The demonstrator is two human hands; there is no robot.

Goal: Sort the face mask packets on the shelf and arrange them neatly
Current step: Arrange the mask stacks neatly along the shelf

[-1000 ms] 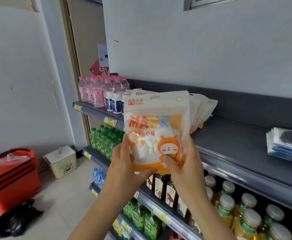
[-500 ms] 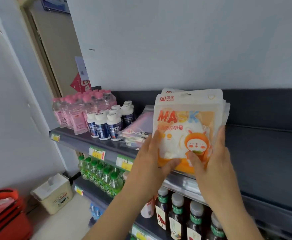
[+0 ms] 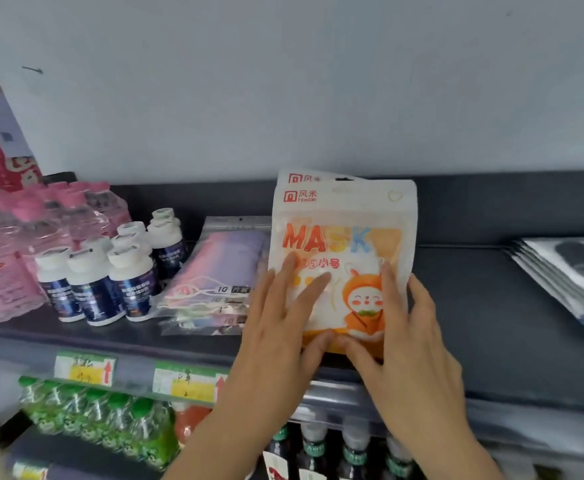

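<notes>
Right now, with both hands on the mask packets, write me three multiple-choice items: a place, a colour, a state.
1. What lies just left of the MASK packets on the shelf? A. flat pink-purple packets B. a red basket C. tins
2. What colour are the caps of the small dark-blue bottles? A. green B. white C. black
3. How are the MASK packets placed? A. lying flat B. hanging from a hook C. upright, left hand and right hand on them
Answers: 1 A, that pile lies beside their left edge; 2 B, every cap shows white; 3 C, their printed front faces out.
</notes>
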